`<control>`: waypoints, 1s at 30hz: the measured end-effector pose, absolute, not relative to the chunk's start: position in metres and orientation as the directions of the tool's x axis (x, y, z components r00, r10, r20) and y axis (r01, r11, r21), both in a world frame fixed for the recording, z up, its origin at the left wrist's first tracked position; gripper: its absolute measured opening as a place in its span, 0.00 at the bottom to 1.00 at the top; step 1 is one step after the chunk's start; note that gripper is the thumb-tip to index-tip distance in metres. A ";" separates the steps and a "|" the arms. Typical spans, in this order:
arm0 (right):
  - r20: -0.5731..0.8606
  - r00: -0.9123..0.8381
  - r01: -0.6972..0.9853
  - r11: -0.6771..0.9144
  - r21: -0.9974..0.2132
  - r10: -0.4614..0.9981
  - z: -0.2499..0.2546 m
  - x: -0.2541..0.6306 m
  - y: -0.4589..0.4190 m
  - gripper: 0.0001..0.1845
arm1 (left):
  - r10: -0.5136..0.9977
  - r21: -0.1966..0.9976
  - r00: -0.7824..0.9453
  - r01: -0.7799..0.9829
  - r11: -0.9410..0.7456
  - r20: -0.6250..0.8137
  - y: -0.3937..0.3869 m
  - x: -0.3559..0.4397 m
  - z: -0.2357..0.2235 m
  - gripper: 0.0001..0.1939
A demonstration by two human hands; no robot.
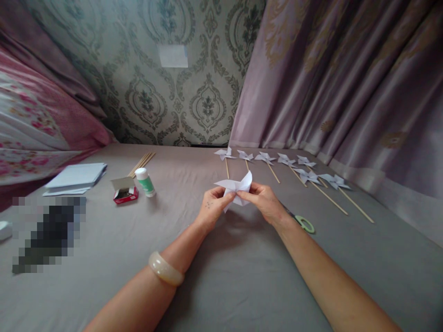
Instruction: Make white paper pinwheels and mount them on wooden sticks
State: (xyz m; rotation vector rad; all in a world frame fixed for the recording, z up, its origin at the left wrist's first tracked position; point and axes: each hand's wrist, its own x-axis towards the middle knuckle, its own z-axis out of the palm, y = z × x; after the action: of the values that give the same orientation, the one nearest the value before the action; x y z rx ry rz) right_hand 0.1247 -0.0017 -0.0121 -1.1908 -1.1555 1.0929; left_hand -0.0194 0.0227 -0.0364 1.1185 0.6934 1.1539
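Observation:
A white paper pinwheel (242, 185) is held up between both hands over the grey cloth. My left hand (214, 206) pinches its left side, thumb pressed near the centre. From the other side my right hand (263, 201) grips it, thumb also at the middle; the fingers behind the paper are hidden. No stick shows on this pinwheel. Scissors with green handles (305, 224) lie beside my right wrist, partly covered by it.
Several finished pinwheels on sticks (307, 176) lie at the back right. To the left are a glue bottle (146, 182), an open red box (125, 195), wooden sticks (142, 163) and a stack of paper (76, 177). A blurred dark patch (51, 233) covers something at far left.

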 end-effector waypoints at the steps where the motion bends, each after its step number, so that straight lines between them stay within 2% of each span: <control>1: 0.070 0.102 -0.020 0.072 -0.997 0.992 -0.012 0.125 -0.002 0.15 | 0.947 0.939 0.303 -0.343 0.002 0.109 0.023 -0.020 -0.036 0.13; 17: 0.050 0.138 -0.069 0.060 -0.996 0.989 -0.014 0.123 -0.001 0.15 | 0.944 0.931 0.323 -0.362 0.054 0.071 0.025 -0.020 -0.037 0.14; 30: 0.072 0.135 -0.060 0.081 -0.995 0.988 -0.017 0.125 -0.001 0.15 | 0.938 0.937 0.323 -0.350 -0.003 0.124 0.025 -0.020 -0.039 0.13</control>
State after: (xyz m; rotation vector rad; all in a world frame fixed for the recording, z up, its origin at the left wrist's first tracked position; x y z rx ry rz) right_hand 0.1246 -0.0008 -0.0166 -1.1655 -1.0994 1.0865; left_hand -0.0199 0.0253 -0.0392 1.1385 0.6711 1.1443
